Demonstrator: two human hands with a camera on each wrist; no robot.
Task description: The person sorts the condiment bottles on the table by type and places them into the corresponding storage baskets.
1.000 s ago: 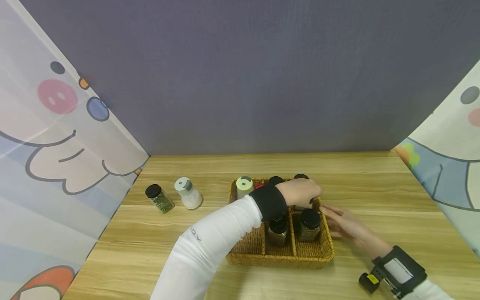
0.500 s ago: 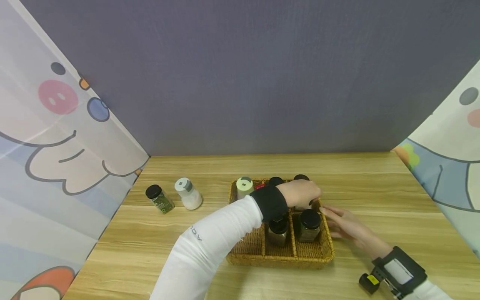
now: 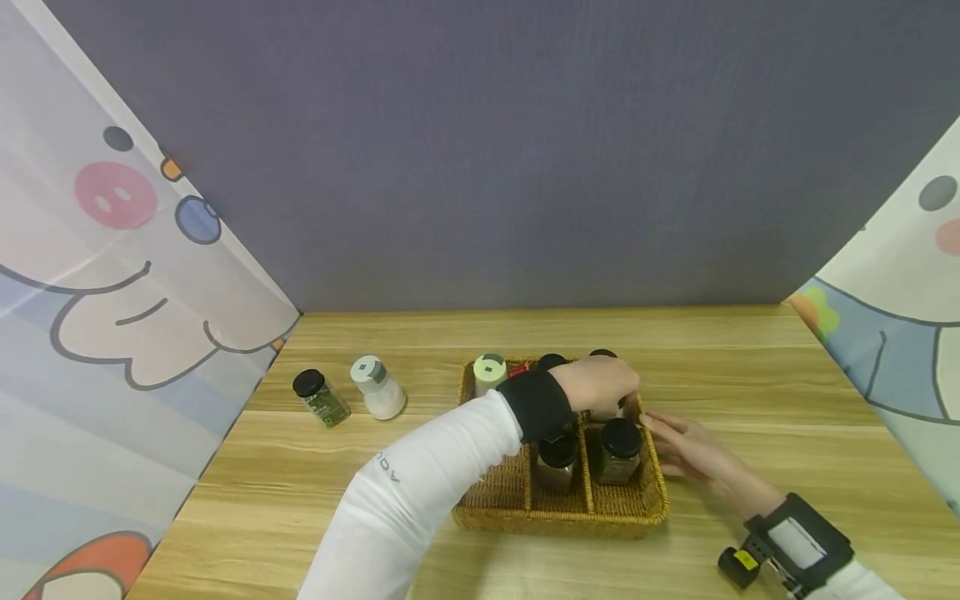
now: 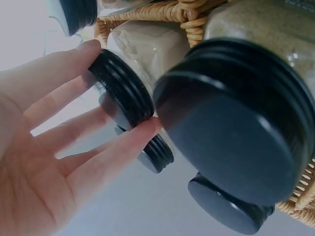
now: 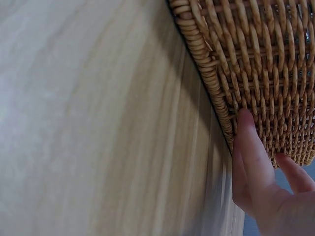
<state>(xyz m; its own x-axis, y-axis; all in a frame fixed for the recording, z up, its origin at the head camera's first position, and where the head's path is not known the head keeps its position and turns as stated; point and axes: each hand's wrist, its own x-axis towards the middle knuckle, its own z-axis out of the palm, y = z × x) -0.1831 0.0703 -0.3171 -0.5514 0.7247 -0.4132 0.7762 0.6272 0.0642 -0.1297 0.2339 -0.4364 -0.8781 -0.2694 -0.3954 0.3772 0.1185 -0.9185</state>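
A wicker basket (image 3: 562,517) with compartments sits mid-table and holds several spice jars. My left hand (image 3: 600,383) reaches over it, thumb and fingers (image 4: 133,135) pinching the ribbed black lid of a spice jar (image 4: 123,91) in the right-hand row. The jar's body is mostly hidden under the hand. In front of it stands another black-lidded jar (image 3: 618,450). My right hand (image 3: 686,446) lies flat on the table, and its straight fingers (image 5: 251,147) touch the basket's right wall (image 5: 256,59).
A pale-lidded jar (image 3: 489,372) and more black-lidded jars (image 3: 557,460) stand in the basket. Left of it on the wooden table (image 3: 247,500) are a green herb jar (image 3: 318,398) and a white shaker (image 3: 377,387). Cartoon curtains hang at both sides, a grey wall behind.
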